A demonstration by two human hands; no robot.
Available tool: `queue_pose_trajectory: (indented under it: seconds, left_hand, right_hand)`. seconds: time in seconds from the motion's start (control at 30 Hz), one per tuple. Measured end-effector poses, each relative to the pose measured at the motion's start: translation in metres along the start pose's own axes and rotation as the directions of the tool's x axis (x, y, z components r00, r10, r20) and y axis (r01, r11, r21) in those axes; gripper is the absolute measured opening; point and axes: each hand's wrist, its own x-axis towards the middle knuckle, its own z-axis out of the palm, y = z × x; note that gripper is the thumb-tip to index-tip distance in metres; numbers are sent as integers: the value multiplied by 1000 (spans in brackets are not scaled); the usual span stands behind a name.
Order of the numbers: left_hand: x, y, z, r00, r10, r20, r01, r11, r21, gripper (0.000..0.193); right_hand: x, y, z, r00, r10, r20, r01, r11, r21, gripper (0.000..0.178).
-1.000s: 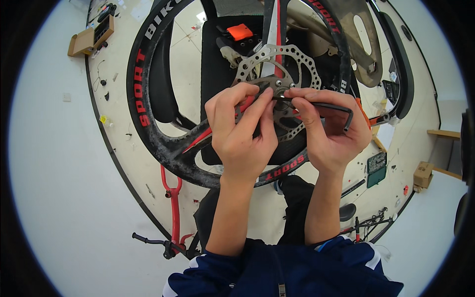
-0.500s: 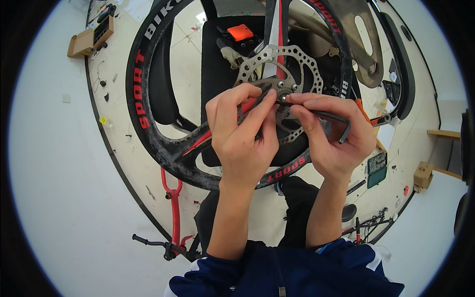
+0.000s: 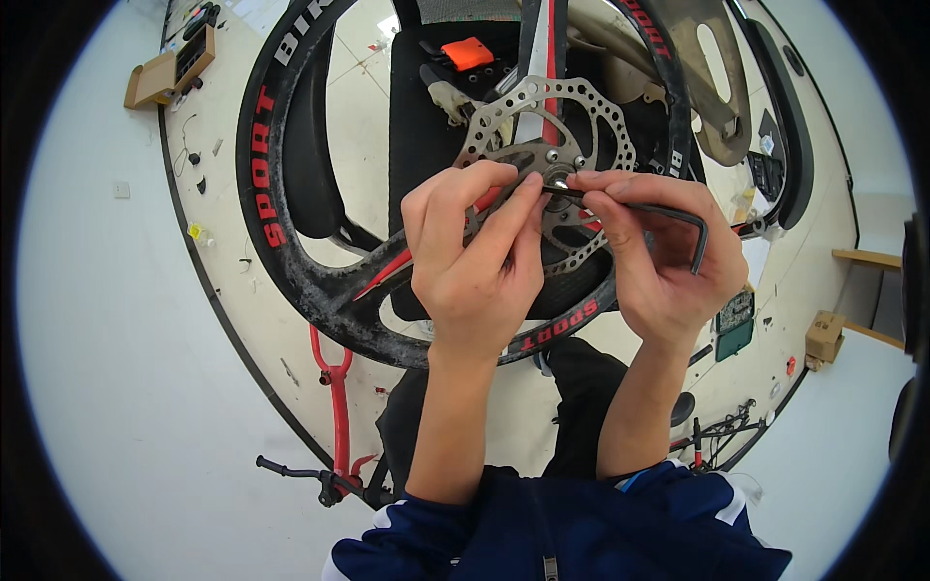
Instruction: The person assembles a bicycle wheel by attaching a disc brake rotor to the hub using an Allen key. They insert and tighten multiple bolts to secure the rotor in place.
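My right hand [image 3: 683, 257] is closed around a black L-shaped hex key [image 3: 666, 210]. The key's long arm points left, and its bent short arm hangs down beside my palm. Close by, my left hand [image 3: 475, 261] pinches thumb and fingers together at the key's far tip; whatever small thing they grip there is hidden. Both hands hover over the hub [image 3: 559, 182] of a black spoked bicycle wheel [image 3: 276, 208] lying flat. A silver brake disc [image 3: 612, 121] with drilled holes is bolted around that hub, partly covered by my fingers.
Under the wheel is a black chair seat [image 3: 412, 126] carrying an orange item [image 3: 468, 52] and a glove [image 3: 448, 100]. A red bicycle frame part [image 3: 339, 407] lies on the floor at left. An open cardboard box [image 3: 155, 85] and a small carton [image 3: 824, 336] stand further off.
My right hand has shifted slightly right with the hex key, whose bent end has swung right and shows more. My left hand stays nearly in place. The view has moved slightly.
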Motion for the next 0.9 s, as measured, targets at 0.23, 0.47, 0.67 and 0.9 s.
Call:
queue_pose_trajectory:
  seconds: [0.23,0.47,0.67,0.9]
  left_hand:
    - [-2,-1,3,1000,6,-5,-6,1000,11,29]
    - [0,1,3,1000,4,-1,-4,1000,20,33]
    - [-2,1,4,1000,-24,-16,24,1000,11,33]
    - [-1,3,5,999,-47,-27,46,999,-13,31]
  right_hand:
    - [-3,2,-3,1000,-25,11,26,997,-77,19]
    - [-5,8,0,997,-77,-32,75,995,-63,18]
    - [-5,8,3,996,-80,-34,80,997,-23,20]
    - [-1,4,-2,996,-36,77,34,999,22,23]
